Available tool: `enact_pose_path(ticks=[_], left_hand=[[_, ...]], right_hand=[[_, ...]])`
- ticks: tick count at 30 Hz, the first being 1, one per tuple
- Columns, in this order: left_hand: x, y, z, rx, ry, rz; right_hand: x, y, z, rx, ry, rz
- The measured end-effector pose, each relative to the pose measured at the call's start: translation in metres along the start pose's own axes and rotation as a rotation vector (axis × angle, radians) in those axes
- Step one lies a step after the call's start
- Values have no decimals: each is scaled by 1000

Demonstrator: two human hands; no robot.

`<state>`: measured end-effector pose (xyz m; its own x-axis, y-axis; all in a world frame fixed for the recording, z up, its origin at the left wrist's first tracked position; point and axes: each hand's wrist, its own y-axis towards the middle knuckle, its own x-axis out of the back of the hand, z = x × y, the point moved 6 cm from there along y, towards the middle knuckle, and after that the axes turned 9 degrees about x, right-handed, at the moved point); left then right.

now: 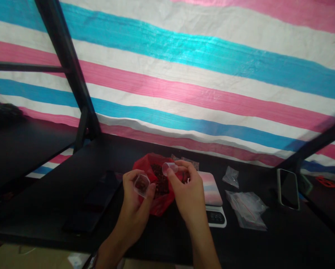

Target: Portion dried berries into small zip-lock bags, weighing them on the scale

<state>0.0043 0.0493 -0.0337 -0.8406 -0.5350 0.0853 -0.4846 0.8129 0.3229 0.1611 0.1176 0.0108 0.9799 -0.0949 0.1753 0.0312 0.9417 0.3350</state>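
My left hand [135, 203] is closed around a clear plastic cup with an angular rim [142, 185]; some dark bits seem to show inside it. Between the thumb and fingers of my right hand [190, 190] is a small round clear plastic cup [169, 168], its mouth turned to the left. Both hands are over a red plastic bag [158, 207], which lies open on the black table. Dark brown small pieces [159, 175] fill the bag. Just right of my right hand sits a white kitchen scale [215, 217], partly hidden by that hand.
Clear zip bags [248, 210] lie right of the scale, with a small clear bag [231, 177] behind them. A phone [288, 189] rests farther right. A dark flat object [96, 205] lies at left. Black metal posts [69, 67] and a striped sheet [184, 82] stand behind the table.
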Motion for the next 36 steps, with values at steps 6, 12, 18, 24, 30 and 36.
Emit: enact_pose_path(ticks=[6, 12, 18, 24, 30, 36], left_hand=[[-6, -1, 0, 81, 11, 116], [1, 3, 16, 319, 579, 121], [19, 9, 11, 259, 630, -88], [20, 10, 36, 370, 348, -108], [22, 17, 43, 453, 149, -170], [24, 16, 42, 539, -9, -262]], right_hand=[[-15, 4, -14, 189, -486, 234], [-21, 4, -28, 218, -772, 318], [-21, 2, -29, 204, -746, 367], [-39, -6, -29, 178, -675, 477], [-42, -11, -23, 201, -662, 550], [-36, -15, -22, 117, -535, 578]])
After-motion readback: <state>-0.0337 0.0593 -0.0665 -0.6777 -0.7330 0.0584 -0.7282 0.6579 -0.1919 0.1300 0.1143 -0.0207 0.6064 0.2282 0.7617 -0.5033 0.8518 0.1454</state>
